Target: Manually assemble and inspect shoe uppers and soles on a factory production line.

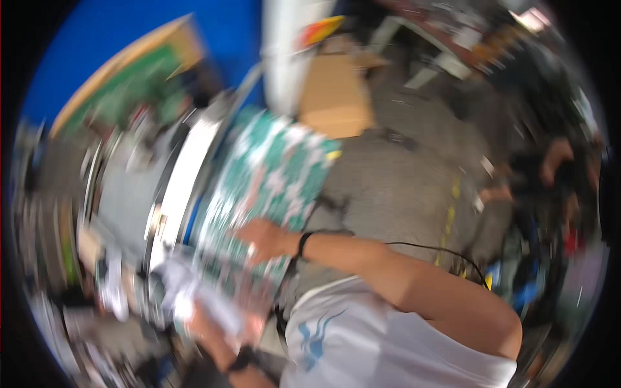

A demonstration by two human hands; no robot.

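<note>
Motion blurs the whole picture. At the lower left, my left hand (206,328) is closed on a white, crumpled, sheet-like bundle (194,291); whether it is cloth or plastic I cannot tell. The bundle hangs over the near end of a long, shiny green-and-white patterned surface (275,171), which looks covered in clear film. My right hand (264,239), with a black band at the wrist, reaches in from the right over the middle of that surface. Its fingers look stretched out and nothing shows in them. Whether they touch the surface is unclear.
Left of the patterned surface runs a bright metal edge (187,168) beside a grey panel (132,187). A brown cardboard box (336,97) stands beyond on the grey floor (394,174). A thin black cable (440,248) crosses at right. Another person (550,171) is farther right.
</note>
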